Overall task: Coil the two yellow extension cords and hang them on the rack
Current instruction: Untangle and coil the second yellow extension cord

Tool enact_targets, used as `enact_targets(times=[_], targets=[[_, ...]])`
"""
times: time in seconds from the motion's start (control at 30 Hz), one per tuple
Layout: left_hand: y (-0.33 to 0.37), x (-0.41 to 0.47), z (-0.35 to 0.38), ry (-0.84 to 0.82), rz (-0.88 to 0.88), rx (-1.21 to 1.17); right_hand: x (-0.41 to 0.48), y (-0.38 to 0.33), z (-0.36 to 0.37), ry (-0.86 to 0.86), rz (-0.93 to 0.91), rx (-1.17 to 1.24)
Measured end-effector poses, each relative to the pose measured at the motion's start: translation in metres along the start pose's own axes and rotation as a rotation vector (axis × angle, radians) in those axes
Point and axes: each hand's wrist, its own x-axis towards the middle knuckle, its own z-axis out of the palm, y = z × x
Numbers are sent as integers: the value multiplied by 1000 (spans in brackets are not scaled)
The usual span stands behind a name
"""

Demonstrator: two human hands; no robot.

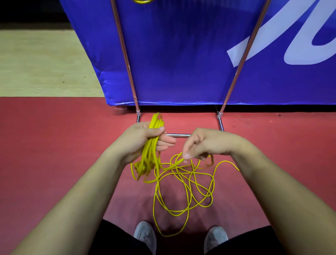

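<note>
Blue banner (181, 54); top coil (142, 1) half out-of-frame

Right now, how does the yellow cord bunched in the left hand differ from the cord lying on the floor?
The bunched cord hangs in tight, long loops gripped by the left hand; the floor cord sprawls in wide, crossing loops. The bunched cord is lifted; the floor cord lies flat on the red floor. Both are yellow, and the right hand pinches a strand running between them.
</note>
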Motion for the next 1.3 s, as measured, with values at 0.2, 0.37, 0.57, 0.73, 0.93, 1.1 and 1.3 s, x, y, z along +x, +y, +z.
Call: enact_targets(times=[0.2,0.37,0.57,0.73,0.93,1.1,1.3], targets=[[-1,9,16,-174,29,-66,5,8,-7,491,-237,340],[7,18,4,-134,39,-328,-2,52,-17,526,-96,333],[0,20,5,-114,-80,-32,2,52,-29,711,-77,327],[-1,20,5,-140,-120,-76,-1,12,-20,607,-149,-18],[-3,18,-1,-222,-53,-62,9,-7,3,528,-217,-154],[10,13,-24,-172,23,-218,-6,51,-25,457,-8,-194],[9,10,-29,-90,-46,-89,-1,59,-32,679,-101,457]])
